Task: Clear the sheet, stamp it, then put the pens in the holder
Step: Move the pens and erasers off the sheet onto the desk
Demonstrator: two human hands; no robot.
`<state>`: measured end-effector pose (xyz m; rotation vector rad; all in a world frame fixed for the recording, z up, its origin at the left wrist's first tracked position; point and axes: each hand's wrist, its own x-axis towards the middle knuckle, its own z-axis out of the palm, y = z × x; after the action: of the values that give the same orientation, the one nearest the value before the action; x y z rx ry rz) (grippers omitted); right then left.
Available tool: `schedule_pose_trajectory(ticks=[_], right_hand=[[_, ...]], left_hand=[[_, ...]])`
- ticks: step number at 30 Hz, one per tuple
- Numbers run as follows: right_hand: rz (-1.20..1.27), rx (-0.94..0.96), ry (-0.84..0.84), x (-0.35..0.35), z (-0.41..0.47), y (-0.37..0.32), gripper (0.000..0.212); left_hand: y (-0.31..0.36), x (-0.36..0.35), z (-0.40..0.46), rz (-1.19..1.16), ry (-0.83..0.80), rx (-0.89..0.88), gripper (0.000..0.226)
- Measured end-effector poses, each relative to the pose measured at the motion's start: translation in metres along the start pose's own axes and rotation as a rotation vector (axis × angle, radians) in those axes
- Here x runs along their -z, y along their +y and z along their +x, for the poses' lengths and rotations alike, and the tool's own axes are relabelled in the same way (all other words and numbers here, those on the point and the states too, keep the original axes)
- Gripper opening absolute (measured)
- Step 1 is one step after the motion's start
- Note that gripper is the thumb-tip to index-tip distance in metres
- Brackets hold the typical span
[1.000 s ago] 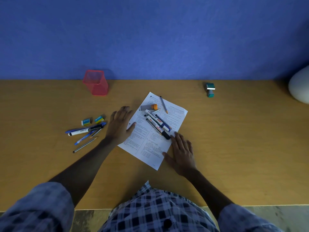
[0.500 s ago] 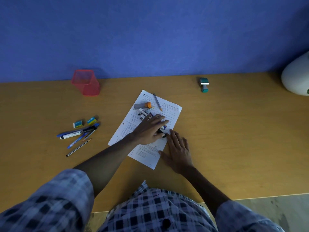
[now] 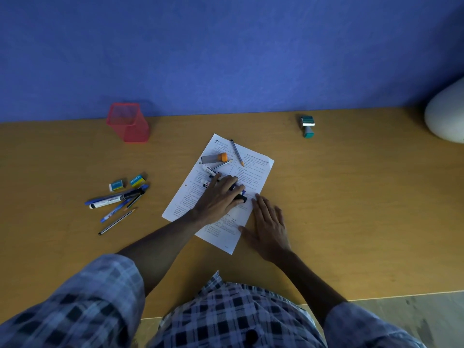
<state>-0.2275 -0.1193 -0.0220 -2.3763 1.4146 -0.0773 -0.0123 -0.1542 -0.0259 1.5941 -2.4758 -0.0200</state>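
The left hand (image 3: 221, 197) hides most of the markers (image 3: 213, 170) beneath it; the printed white paper sheet's (image 3: 253, 169) text is too small to read.

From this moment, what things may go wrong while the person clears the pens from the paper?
1. The left hand covers several markers together; some may slip out or roll across the sheet.
2. Only the right hand steadies the sheet, at its edge, so dragging markers may shift or crease it.
3. The pencil and orange-capped tube lie beyond the hand and might be left behind before stamping.
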Motion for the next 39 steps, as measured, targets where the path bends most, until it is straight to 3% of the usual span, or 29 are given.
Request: schedule_pose_trajectory(ticks=[13,29,39], right_hand=[[-0.032,0.007,0.013,-0.001,0.0,0.0,0.088],[-0.003,-0.001,0.017,-0.004,0.0,0.001,0.089],[-0.004,-0.005,0.023,-0.002,0.0,0.0,0.091]], left_hand=[[-0.018,0.016,-0.028,0.09,0.03,0.119,0.035],[-0.078,0.046,-0.088,0.308,-0.071,0.449,0.043],[-0.092,0.054,-0.113,0.269,-0.103,0.592,0.051]])
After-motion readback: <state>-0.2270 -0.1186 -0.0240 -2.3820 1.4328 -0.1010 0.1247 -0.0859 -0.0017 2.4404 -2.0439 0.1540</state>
